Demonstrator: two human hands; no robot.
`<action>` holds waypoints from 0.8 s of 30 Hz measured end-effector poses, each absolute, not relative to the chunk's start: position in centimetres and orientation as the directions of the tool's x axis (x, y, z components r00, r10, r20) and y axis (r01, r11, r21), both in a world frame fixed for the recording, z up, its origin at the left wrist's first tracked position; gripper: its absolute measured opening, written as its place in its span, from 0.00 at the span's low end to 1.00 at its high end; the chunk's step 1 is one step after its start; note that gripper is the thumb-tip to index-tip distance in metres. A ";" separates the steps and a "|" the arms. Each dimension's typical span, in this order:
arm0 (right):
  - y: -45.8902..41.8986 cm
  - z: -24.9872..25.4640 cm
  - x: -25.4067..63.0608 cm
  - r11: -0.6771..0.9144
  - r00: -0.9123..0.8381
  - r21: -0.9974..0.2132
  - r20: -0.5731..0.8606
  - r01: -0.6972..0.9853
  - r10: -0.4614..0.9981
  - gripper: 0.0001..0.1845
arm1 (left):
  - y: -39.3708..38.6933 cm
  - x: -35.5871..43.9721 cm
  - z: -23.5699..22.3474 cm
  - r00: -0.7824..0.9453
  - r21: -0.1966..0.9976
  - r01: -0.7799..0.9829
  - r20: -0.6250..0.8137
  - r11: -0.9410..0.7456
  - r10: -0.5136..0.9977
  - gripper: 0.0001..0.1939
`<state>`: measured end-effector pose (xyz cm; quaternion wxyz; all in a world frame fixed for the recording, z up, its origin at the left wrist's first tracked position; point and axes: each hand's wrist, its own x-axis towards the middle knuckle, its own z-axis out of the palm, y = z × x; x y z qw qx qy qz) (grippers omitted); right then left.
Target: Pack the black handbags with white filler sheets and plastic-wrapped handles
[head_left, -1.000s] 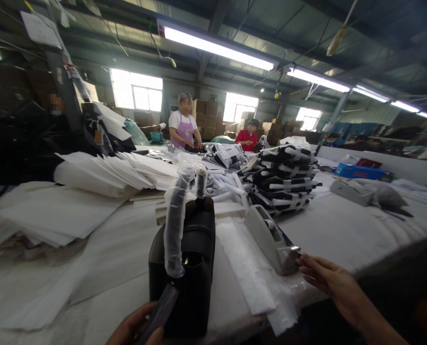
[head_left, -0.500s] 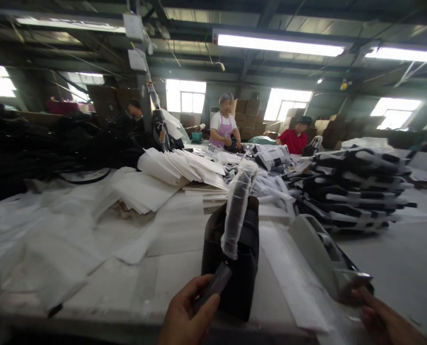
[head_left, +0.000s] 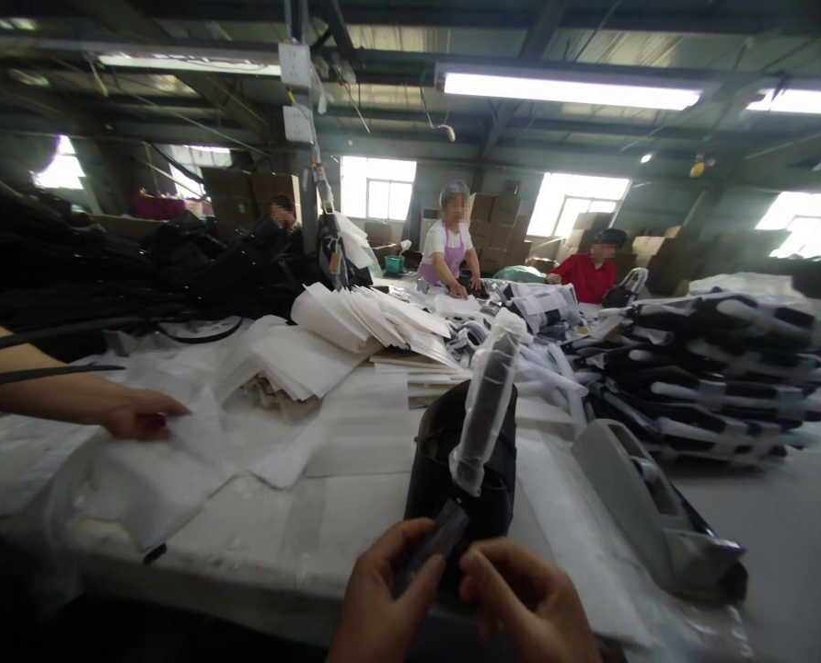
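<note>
Half a second ago the right hand (head_left: 527, 599) was at the tape dispenser (head_left: 628, 502); now it is close beside the left hand (head_left: 387, 589), in front of the black handbag (head_left: 434, 456). A co-worker's hand (head_left: 144, 414) has also come in from the left, over the thin white sheets (head_left: 168, 488).

The handbag stands near the worktable's near edge (head_left: 210, 575), its handle (head_left: 490, 396) upright in clear wrapping. The left thumb and fingers pinch a dark tab (head_left: 448, 529) at the handle's lower end. The right thumb and forefinger are pressed together; whether tape lies between them, I cannot tell.

Bare tabletop runs along the near edge left of the handbag, and more opens right of the dispenser, toward the right side. Behind, the paper stack (head_left: 375, 322) and piled wrapped bags (head_left: 714, 378) crowd the far part.

The hands hide the handbag's lower front; both wrists are cut off by the frame's bottom. The dispenser's near end is blurred.
</note>
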<state>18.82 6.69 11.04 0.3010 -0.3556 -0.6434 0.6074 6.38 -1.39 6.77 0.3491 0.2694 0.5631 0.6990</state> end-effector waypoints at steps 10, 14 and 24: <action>7.5 11.5 17.1 0.143 -0.509 -0.937 -0.042 0.319 0.860 0.24 | -1.9 6.1 7.2 -0.611 0.986 -0.122 0.017 -0.116 0.791 0.19; 8.2 11.1 18.4 0.075 -0.656 -0.957 -0.133 0.280 0.743 0.22 | -2.2 5.5 7.7 -0.543 0.974 -0.206 -0.039 -0.088 0.839 0.23; 7.3 9.7 19.0 -0.008 -0.607 -0.972 -0.152 0.233 0.780 0.24 | -2.6 4.8 7.6 -0.346 0.888 -0.459 -0.206 0.026 0.915 0.27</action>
